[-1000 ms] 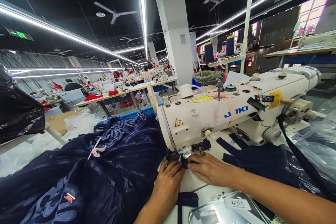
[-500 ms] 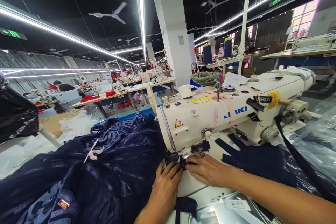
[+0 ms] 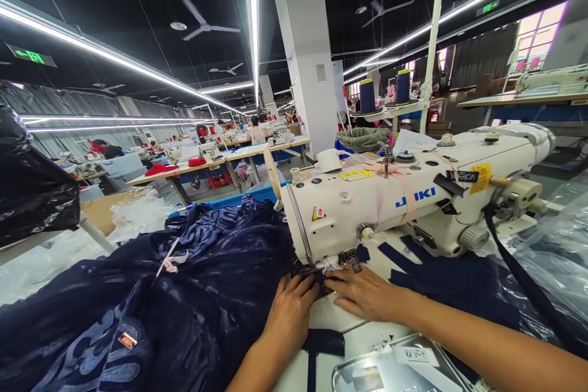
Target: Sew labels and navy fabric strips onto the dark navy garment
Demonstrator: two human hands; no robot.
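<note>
My left hand [image 3: 290, 309] bends its fingers down over the edge of a navy garment [image 3: 220, 269] in front of the needle area. The garment is sheer and bunched, with pale blue patterned parts, and spreads to the left. My right hand [image 3: 365, 295] reaches in from the other side, palm down. Its fingertips touch dark cloth by the presser foot, while its thumb lies apart on the bed. Above both hands is the head of a white sewing machine [image 3: 340, 217]. The cloth under my fingers and the needle tip are mostly hidden.
Cut navy pieces [image 3: 452, 285] lie right of my hands, near clear plastic [image 3: 558, 239]. A navy strip [image 3: 325, 342] and a shiny metal plate [image 3: 381, 373] are in front. A black plastic bag [image 3: 39, 190] hangs at left. Thread cones [image 3: 366, 97] stand behind the machine.
The view has shifted slightly, moving the machine right in the picture. My left fingers sit a little lower and flatter at the needle area; the dark cloth between the hands shows less.
</note>
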